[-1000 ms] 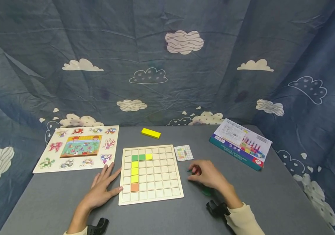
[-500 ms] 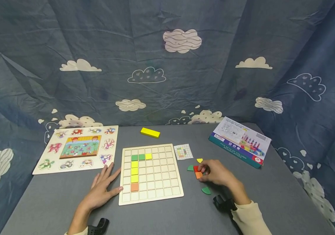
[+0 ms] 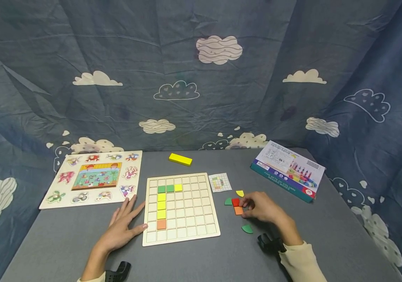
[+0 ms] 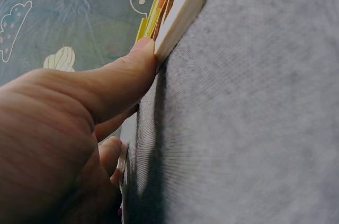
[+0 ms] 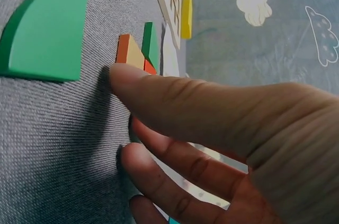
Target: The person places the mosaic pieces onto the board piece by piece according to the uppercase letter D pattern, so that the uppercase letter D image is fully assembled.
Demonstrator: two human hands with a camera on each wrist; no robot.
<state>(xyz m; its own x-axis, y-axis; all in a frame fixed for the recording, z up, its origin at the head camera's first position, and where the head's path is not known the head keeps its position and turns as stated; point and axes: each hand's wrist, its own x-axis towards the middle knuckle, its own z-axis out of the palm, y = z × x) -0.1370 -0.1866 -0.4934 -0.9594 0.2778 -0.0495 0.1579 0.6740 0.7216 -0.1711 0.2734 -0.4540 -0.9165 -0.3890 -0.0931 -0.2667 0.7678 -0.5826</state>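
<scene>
We see the right grip (image 3: pixel 263 208) parted, pinching nothing, just beside the red tile (image 3: pixel 235 202) and orange tile (image 3: pixel 238 210); right of the grid board (image 3: pixel 190 208), their joint long axis points away, veering left. The left grip (image 3: pixel 124 224) (fingers spread) touches the board's edge.

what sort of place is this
Possibly a tabletop play corner, though the wider room isn't visible: a cloud-print cloth hangs behind a gray table with a wooden grid board and a sea-creature picture board.
</scene>
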